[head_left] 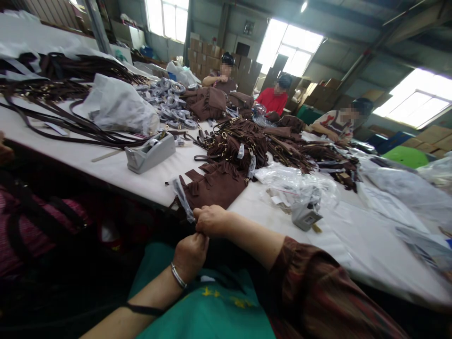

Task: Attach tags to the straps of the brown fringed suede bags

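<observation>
At the table's near edge my right hand (213, 221) is closed in a pinch, its fingertips on the lower end of a narrow strip wrapped in clear plastic (183, 200). My left hand (190, 256), with a silver bracelet at the wrist, is closed just below, touching the right fingers. Whatever is in the left fingers is hidden. A dark brown fringed bag (221, 186) lies flat on the table just beyond my hands, the strip crossing its left end. Behind it is a heap of similar brown fringed bags (240, 141) with gold-coloured metal fittings.
Left of the bag stands a grey tape dispenser (150, 153); another tape dispenser (305, 214) sits right, beside crumpled clear plastic bags (300, 181). Long brown straps (63, 125) and wrapped grey rolls (169, 101) cover the left side. Several people sit across the white table (254, 226).
</observation>
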